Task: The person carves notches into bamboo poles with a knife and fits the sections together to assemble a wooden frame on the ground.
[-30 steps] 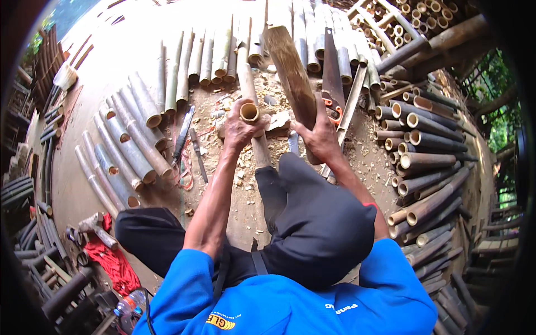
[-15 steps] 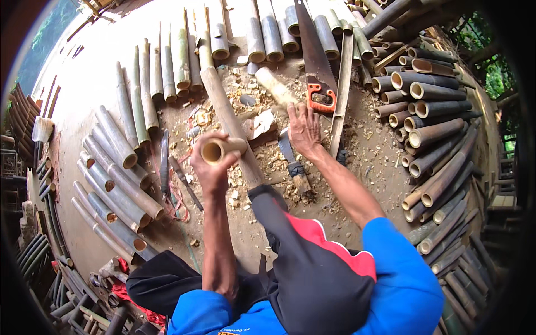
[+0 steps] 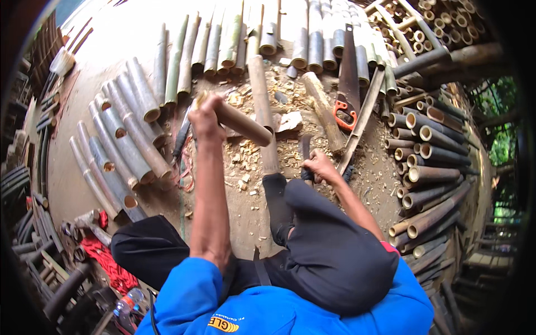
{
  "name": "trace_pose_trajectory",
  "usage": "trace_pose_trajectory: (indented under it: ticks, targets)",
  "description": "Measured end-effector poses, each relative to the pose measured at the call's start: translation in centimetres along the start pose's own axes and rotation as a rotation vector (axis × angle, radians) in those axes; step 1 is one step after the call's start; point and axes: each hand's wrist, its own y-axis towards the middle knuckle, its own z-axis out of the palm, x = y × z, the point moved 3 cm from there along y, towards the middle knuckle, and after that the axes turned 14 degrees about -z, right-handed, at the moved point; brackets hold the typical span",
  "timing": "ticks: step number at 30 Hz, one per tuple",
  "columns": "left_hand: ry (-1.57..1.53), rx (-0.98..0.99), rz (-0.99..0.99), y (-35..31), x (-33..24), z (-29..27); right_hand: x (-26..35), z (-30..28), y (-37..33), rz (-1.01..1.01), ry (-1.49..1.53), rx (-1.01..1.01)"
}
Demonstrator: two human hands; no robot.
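My left hand is closed round one end of a short bamboo tube, held tilted above the ground. The tube's other end hangs over a long pole lying on the floor. My right hand grips the dark handle of a knife whose broad blade points away from me. Just beyond this hand lies a thick pale log. To its right is a handsaw with an orange grip. My foot in a dark sock rests at the pole's near end.
Cut bamboo tubes lie in rows on the left, more along the far side. Stacked bamboo fills the right. Wood chips cover the middle floor. A split bamboo length lies beside the saw.
My right hand has left the log and closed on the knife's handle. In my left hand the bamboo tube has turned from facing me to pointing right. The view has shifted.
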Motion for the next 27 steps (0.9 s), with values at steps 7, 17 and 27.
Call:
trace_pose_trajectory:
  ticks: [7,17,27]
  targets:
    - [0.992,-0.175,0.289,-1.3,-2.1,-4.6,12.6,1.9,-0.3,0.2,0.828,0.201]
    - [1.445,0.235,-0.272,-12.3,6.9,-7.5,13.1,9.5,0.5,0.355,0.949,0.21]
    - [2.09,0.191,0.069,-7.6,-1.9,-0.2,11.4,14.7,4.0,0.65,1.55,0.278]
